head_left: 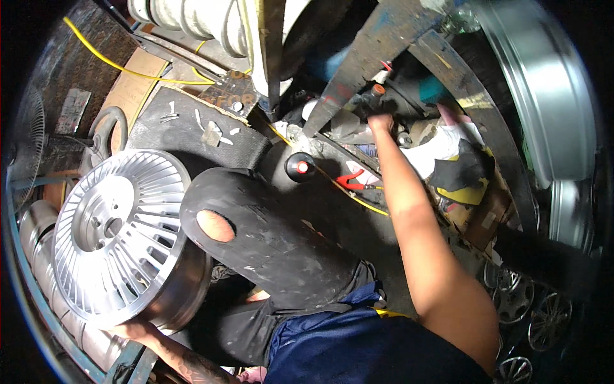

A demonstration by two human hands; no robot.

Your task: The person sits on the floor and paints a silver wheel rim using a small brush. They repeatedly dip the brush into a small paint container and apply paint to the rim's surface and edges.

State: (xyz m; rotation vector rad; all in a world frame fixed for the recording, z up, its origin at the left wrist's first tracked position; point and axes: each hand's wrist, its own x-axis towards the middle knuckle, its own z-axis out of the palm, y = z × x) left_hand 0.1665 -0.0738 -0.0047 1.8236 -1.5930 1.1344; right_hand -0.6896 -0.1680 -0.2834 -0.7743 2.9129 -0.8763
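A silver multi-spoke alloy wheel (118, 185) stands tilted at the left, its face turned up toward me. My left hand (131, 329) grips its lower edge, with the fingers partly hidden behind the rim. My right arm stretches far forward, and my right hand (382, 123) is among clutter beside a dark bottle with an orange cap (378, 90). Shadow and the back of the hand hide its fingers, so a hold on the bottle cannot be made out. A black bottle with a red-and-white cap (300, 167) stands on the floor near my knee.
A black padded surface (192, 128) carries small scraps. Red-handled pliers or a clamp (350, 179) lie by a yellow hose (368, 206). Metal beams (364, 57) cross ahead. A fan (29, 147) stands left; more wheels (537, 83) and hubcaps (549, 320) are at the right.
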